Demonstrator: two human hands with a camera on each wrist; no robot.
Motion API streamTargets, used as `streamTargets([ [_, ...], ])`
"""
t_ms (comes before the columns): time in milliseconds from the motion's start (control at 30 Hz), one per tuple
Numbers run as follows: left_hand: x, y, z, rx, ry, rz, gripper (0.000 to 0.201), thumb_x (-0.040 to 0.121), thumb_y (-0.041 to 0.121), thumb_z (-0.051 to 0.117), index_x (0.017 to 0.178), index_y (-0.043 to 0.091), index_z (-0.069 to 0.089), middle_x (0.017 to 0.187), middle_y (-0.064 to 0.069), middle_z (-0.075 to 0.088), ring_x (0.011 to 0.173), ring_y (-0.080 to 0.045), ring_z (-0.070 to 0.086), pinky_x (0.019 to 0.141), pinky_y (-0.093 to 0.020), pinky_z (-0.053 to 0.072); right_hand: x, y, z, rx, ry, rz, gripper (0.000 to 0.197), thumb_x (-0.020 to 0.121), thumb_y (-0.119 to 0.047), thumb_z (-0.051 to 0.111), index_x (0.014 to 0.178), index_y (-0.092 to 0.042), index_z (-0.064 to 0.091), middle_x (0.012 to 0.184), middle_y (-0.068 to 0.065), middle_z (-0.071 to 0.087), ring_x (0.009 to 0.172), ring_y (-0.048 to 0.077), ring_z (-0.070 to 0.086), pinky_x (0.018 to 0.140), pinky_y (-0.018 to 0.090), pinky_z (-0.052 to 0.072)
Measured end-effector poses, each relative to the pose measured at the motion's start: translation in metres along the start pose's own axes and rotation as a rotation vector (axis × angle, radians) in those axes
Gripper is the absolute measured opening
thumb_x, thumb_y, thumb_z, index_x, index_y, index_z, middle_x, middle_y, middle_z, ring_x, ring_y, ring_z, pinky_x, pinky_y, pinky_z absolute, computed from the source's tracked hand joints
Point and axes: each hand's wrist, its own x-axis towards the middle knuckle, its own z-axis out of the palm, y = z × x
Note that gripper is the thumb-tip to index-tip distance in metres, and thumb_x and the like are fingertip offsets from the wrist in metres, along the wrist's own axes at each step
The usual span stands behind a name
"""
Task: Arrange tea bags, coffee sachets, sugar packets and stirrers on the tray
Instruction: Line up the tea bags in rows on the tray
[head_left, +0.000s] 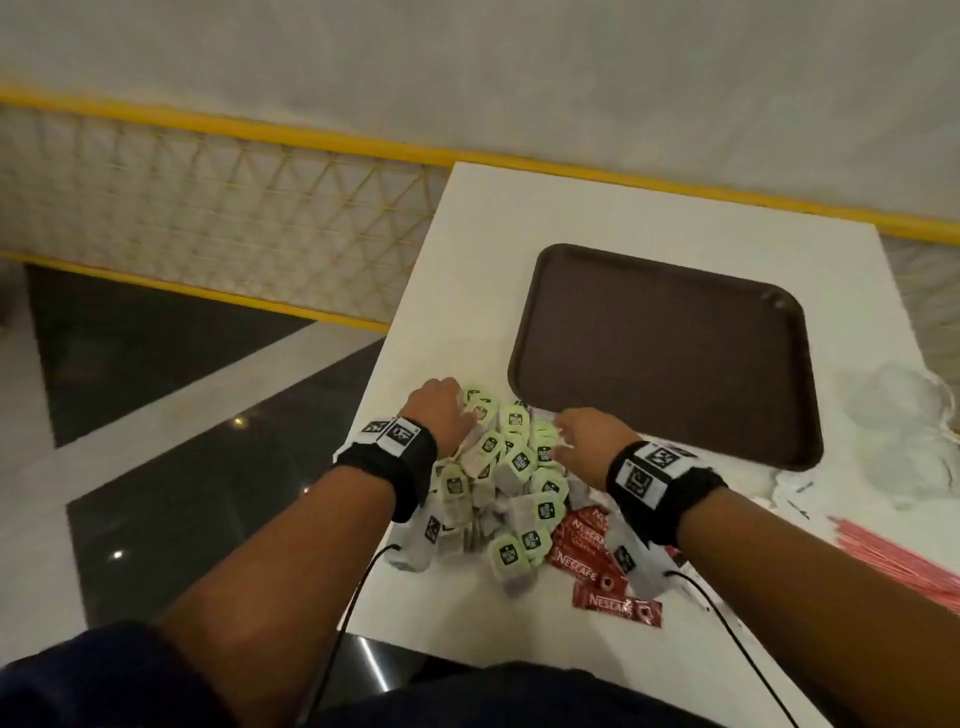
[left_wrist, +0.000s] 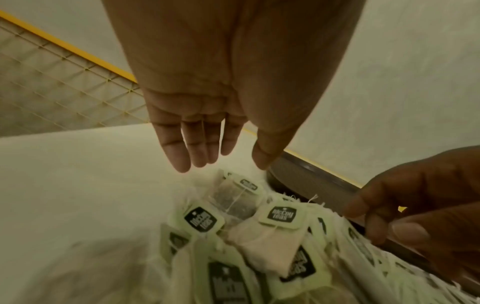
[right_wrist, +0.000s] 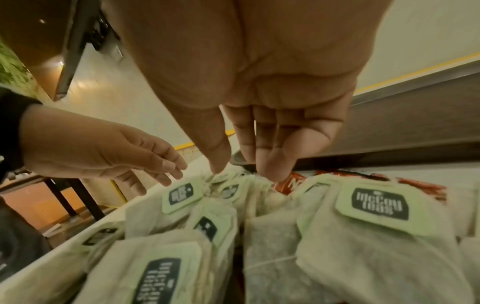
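Open hands (head_left: 514, 434) over tea bags (head_left: 511, 462) beside tray (head_left: 524, 332) edge

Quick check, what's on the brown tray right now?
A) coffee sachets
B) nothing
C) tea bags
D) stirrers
B: the tray shows only bare brown surface; the tea bags and coffee sachets lie on the table in front of it, and the stirrers lie off to the right.
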Motion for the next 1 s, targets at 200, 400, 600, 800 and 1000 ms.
streamTargets([
  [200,0.022,0.003,0.01,0.114,-0.043,-0.007,0.052,0.091,0.043,0.058,0.127,0.007,0.046,0.129,-0.017,0.051,0.118,-0.036,0.05,0.097,-0.042,0.043,0.016,-0.004,0.003,-0.069,-0.088,0.099,0.063,0.091,-0.041,0.061,0.142,-0.011,0.041,0.14,0.013,0.05,0.125,0.029,0.051,0.102,0.036,0.044],
  [400,0.031,0.002,0.01,0.163,-0.053,-0.035,0.062,0.082,0.046,0.072,0.13,0.012,0.049,0.13,-0.011,0.055,0.121,-0.033,0.048,0.098,-0.041,0.044,0.021,-0.009,0.002,-0.069,-0.096,0.125,0.058,0.088,-0.04,0.066,0.135,-0.011,0.048,0.129,0.012,0.056,0.113,0.028,0.058,0.094,0.038,0.05],
  [600,0.033,0.002,0.008,0.141,-0.055,0.001,0.06,0.079,0.04,0.076,0.128,0.015,0.052,0.129,-0.012,0.05,0.119,-0.033,0.049,0.098,-0.039,0.043,0.02,-0.012,0.0,0.062,-0.066,0.184,0.04,0.08,-0.03,0.075,0.11,-0.015,0.054,0.107,0.006,0.058,0.095,0.024,0.059,0.076,0.032,0.049],
  [800,0.034,0.007,0.01,-0.084,-0.094,0.013,0.066,0.078,0.016,0.079,0.131,0.008,0.04,0.125,-0.015,0.054,0.113,-0.034,0.056,0.089,-0.038,0.047,0.014,-0.011,0.008,0.215,0.029,0.177,0.03,0.074,-0.021,0.078,0.086,-0.024,0.05,0.087,-0.002,0.06,0.077,0.015,0.057,0.063,0.029,0.048],
  [1000,0.034,0.006,0.009,-0.031,-0.141,0.041,0.021,0.082,0.021,0.071,0.088,0.015,0.051,0.091,-0.005,0.057,0.091,-0.029,0.058,0.074,-0.031,0.042,0.008,0.0,0.009,0.351,0.104,0.128,0.029,0.076,-0.022,0.078,0.082,-0.026,0.05,0.078,-0.005,0.057,0.066,0.01,0.053,0.057,0.024,0.041],
])
